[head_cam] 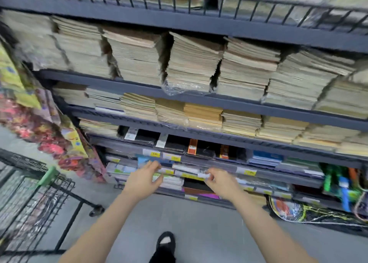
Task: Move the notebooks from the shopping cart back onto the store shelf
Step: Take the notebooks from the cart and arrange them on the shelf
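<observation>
Reaching toward the low shelf [258, 175], both arms stretched forward; left hand [143, 178] spread, grip released; right hand [220, 180] pinched a white tag [203, 174].

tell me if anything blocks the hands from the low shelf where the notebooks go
Nothing visible does. The left hand and right hand already reach the low shelf; the shopping cart sits off to the left.

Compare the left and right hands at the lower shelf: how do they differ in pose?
The left hand has spread, relaxed fingers and holds nothing; the right hand seems to pinch a small white label on the shelf edge. The left hand sits nearer the shopping cart. Both reach toward the same low shelf.
</observation>
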### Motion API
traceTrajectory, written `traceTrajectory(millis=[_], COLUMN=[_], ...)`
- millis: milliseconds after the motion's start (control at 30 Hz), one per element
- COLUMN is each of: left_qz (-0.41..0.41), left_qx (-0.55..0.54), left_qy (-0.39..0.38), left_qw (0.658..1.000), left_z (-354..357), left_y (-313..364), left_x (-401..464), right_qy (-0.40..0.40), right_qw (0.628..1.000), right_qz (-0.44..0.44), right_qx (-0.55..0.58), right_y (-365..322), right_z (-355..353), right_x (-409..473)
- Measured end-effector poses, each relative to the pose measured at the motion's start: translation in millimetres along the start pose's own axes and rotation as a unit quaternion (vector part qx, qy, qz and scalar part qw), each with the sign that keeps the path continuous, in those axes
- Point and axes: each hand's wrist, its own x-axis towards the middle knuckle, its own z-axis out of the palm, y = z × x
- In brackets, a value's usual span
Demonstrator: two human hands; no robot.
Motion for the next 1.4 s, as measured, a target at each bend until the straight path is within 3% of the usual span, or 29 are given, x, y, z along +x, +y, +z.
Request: traceTrajectory(millis=[100, 333, 467, 733, 1033, 1167, 1400], left_qz=[-0.009, -0.013, -0.016, -0.041, -0.176, -0.223, -0.228], left_qx=[-0.017, -0.097, -0.085, -0.088, -0.079, -0.110, -0.129], left_qy=[-0.041, 0.010, 0.035, 0.028, 0.027, 0.055, 0.069], left_qw=[0.999, 0.995, 0.996, 0.995, 0.981, 0.967, 0.963], left_z=[-24, -58, -77, -129, -172, -181, -198], left_y=[5, -18, -43, -171, -321, -368, -431], left_x=[-16, -58, -98, -232, -386, -416, -401], right_qy=[-0.020, -0.043, -0.030, -0.016, -0.071, -0.092, -0.108], right_qw=[1.000, 0.997, 0.998, 0.997, 0.985, 0.970, 0.967], right_qz=[0.003, -0.008, -0.025, -0.034, -0.048, -0.037, -0.039], right_qx=[0.008, 0.064, 0.057, 0.072, 0.149, 0.222, 0.229], right_y=[-21, -73, -116, -235, -378, -425, -491], right_z=[-10, -9, 8, 115, 223, 244, 270], right_x=[-16, -43, -66, -119, -148, -141, -90])
